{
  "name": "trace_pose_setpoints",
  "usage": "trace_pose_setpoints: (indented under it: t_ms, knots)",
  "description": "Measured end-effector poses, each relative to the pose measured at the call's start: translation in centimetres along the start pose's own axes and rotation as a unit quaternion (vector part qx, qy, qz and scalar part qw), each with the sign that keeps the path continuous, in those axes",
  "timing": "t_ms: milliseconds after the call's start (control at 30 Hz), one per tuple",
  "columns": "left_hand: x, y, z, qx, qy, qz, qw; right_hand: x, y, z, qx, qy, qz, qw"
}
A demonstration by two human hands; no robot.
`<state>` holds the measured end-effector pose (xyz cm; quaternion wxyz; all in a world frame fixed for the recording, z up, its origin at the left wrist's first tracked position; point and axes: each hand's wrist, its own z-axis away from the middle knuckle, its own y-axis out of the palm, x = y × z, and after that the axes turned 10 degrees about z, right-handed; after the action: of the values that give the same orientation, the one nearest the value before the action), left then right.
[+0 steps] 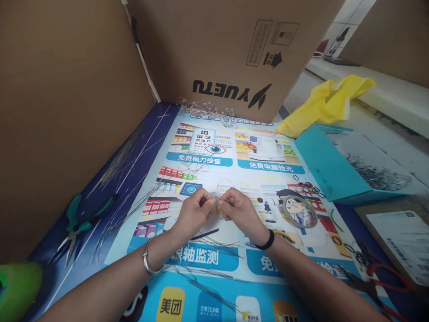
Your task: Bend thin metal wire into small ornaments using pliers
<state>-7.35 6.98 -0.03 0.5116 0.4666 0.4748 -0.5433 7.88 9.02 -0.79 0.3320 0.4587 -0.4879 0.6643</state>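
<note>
My left hand (196, 209) and my right hand (239, 211) meet over the middle of a printed poster (150, 161), thumbs and forefingers pinched close together. A thin wire (226, 180) curves up in a loop just beyond the fingertips, and both hands appear to hold it; its ends are hidden in the fingers. Loose straight wires (214, 243) lie on the poster beneath and in front of my hands. More fine wire (192, 167) lies in loops beyond them. Right of my right hand is a clear ring-shaped roll (287, 213), possibly tape.
Teal-handled pliers (75, 228) lie left, near bundled wires (119, 161). Red-handled cutters (368, 284) lie at lower right. Small dark rings (305, 185) sit by a blue box (315, 165) holding silvery wire pieces (378, 174). Behind stand a cardboard wall (228, 53), wire beadlike pieces (228, 117) and yellow cloth (330, 103).
</note>
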Motion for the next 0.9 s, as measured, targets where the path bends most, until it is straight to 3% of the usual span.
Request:
trace_pose_setpoints:
  t_ms: [100,167,233,367,467,667,900]
  knots:
    - [-0.3,-0.6,-0.2,-0.019,0.039,-0.072,0.996,0.6,-1.0,0.2,-0.002,-0.051,0.119,0.992]
    - [-0.3,-1.0,-0.5,-0.024,0.053,-0.105,0.993,1.5,-1.7,0.7,0.002,-0.092,0.245,0.965]
    - [0.0,-1.4,-0.9,-0.028,0.057,-0.126,0.990,2.4,-2.0,1.7,0.052,-0.146,0.382,0.911]
    - [0.5,-2.0,-1.6,-0.033,0.048,-0.138,0.989,3.7,-1.1,4.4,0.144,-0.246,0.565,0.774]
    - [0.7,-2.2,-1.9,-0.031,0.047,-0.157,0.986,4.1,0.2,6.1,0.163,-0.269,0.624,0.715]
    - [1.0,-2.4,-2.4,-0.025,0.081,-0.208,0.975,3.8,2.2,7.4,0.153,-0.260,0.664,0.684]
    - [0.9,-2.6,-2.7,-0.024,0.072,-0.228,0.971,4.0,1.5,6.8,0.183,-0.296,0.663,0.663]
